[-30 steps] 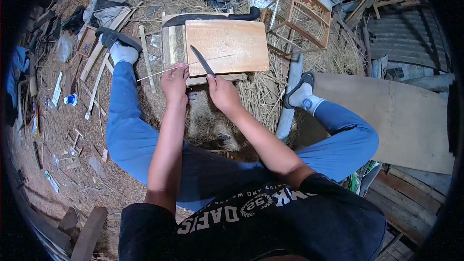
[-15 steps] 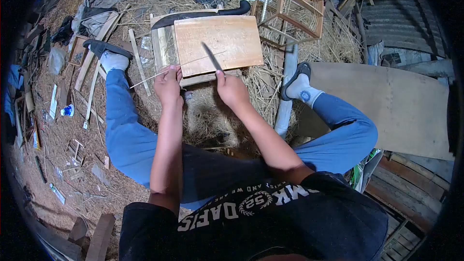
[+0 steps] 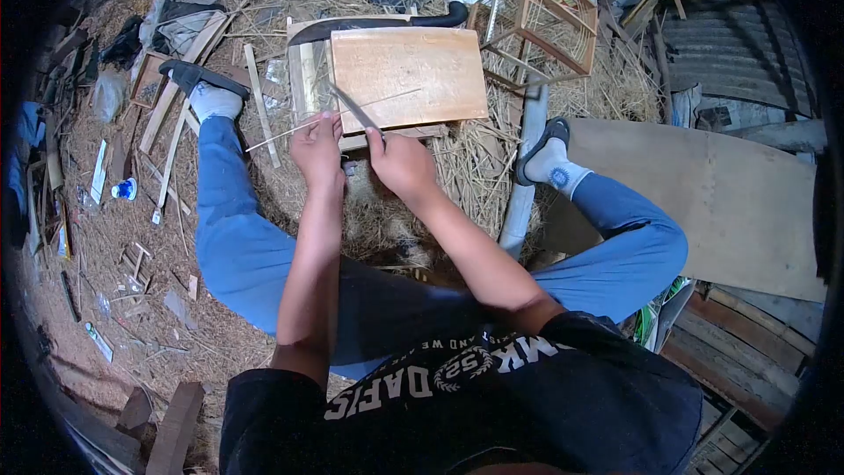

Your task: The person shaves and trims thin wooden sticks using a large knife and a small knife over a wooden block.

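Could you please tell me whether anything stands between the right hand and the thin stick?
Only the knife in the right hand, its blade crossing the thin stick in this view; nothing else visible is in the way.

Over on the brown, straw-littered floor (image 3: 114, 237) stands a low, pale wooden counter (image 3: 308, 75), carrying a flat, rectangular light-wood board (image 3: 413, 62) and a dark, curved, black-handled machete (image 3: 365, 25).

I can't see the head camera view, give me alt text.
A person holds a knife in the right hand and a thin stick in the left hand, its tip over a wooden board; a machete lies along the board's far edge.
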The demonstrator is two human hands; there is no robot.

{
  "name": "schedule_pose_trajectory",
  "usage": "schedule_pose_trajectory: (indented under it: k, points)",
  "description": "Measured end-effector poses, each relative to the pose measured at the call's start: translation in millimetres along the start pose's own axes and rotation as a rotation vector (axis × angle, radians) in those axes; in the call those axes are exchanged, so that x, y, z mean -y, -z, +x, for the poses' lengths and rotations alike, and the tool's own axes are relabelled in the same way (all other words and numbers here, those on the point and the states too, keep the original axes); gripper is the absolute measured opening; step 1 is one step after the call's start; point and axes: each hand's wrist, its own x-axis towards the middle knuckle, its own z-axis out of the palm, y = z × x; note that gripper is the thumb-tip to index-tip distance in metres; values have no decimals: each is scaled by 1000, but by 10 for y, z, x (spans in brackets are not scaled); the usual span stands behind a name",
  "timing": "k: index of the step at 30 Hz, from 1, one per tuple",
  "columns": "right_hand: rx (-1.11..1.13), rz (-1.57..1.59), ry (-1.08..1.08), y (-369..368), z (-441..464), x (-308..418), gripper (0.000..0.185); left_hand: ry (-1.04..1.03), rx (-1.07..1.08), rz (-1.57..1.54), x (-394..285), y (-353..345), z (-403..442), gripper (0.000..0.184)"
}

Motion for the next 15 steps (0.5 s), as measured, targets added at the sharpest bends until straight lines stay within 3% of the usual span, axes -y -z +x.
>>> schedule_pose_trajectory:
  k: [7, 11, 15]
  points:
    - [-106, -58, -231, 396, 140, -667, 65, 48, 15, -82, 42, 25, 41, 16]
    - [-169, 56, -116, 373, 103, -679, 68, 50, 27, -69, 15, 31, 42, 16]
    - [6, -23, -29, 203, -65, -112, 63, -7, 9, -72, 10, 3, -2, 13]
